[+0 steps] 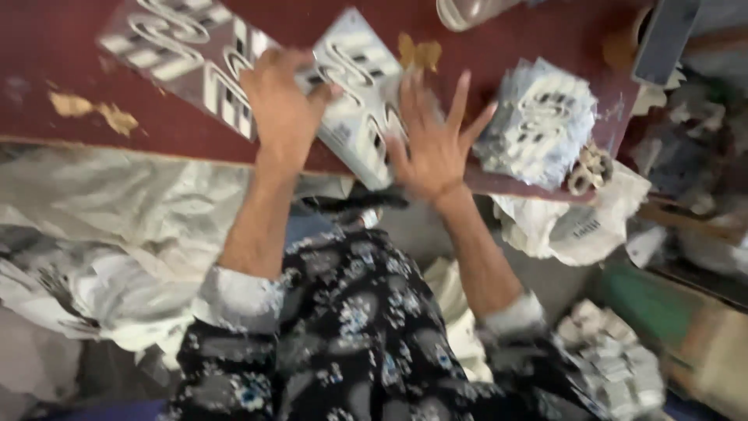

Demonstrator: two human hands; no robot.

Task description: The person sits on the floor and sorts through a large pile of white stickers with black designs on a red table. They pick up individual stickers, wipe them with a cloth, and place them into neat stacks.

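A dark red table (62, 47) fills the upper part of the frame. A stack of pale printed sheets (538, 125) lies at the upper right, with a pair of scissors (590, 168) just beside its lower edge. Crumpled white paper (101, 234) spreads across the left. A green box (654, 308) sits at the lower right.

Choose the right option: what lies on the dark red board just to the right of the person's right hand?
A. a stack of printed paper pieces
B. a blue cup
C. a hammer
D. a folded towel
A: a stack of printed paper pieces lies on the dark red board, close beside the spread fingers of the right hand.
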